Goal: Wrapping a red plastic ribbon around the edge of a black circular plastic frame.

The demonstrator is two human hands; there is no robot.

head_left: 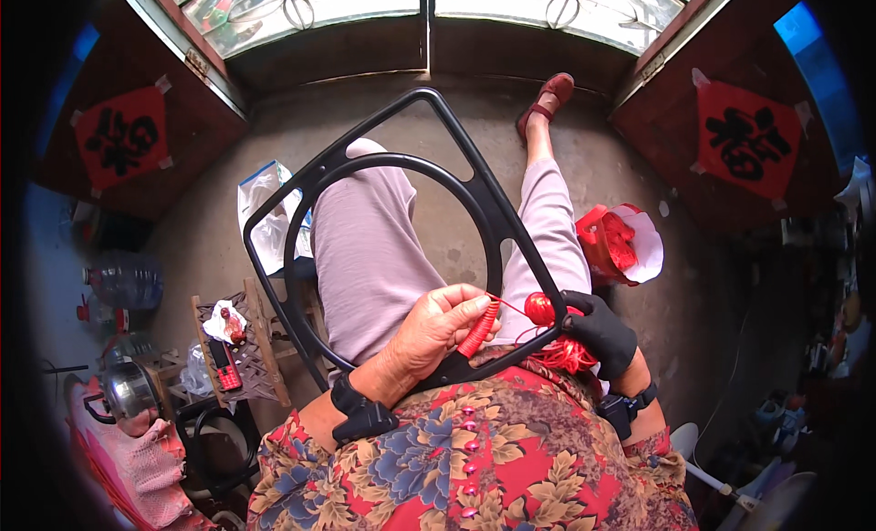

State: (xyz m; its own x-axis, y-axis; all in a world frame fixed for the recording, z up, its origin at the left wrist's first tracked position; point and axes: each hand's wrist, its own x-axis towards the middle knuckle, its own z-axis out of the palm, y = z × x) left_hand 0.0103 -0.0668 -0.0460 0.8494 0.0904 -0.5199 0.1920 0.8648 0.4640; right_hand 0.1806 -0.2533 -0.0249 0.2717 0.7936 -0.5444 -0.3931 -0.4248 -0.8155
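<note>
A black square frame with a round ring inside it (500, 198) lies tilted across my lap. Shiny red cord is wound in tight turns (478, 330) round the part near my body. My bare left hand (438, 326) is closed there, thumb and forefinger pinching the cord at the upper end of the turns. From that pinch a strand runs right to a small red bundle (540, 308). Loose loops of red cord (568, 354) hang below it. My right hand (602, 335), in a black glove, is closed at the frame's right corner; its fingertips are partly hidden.
Right of my leg stands a red bag (610, 244) with red material inside. A white-and-blue bag (265, 212) is at the left. A small wooden stool (260, 348) carries a red phone (224, 371). Nearby are a metal pot (130, 399) and plastic bottles (128, 277). Doors are ahead.
</note>
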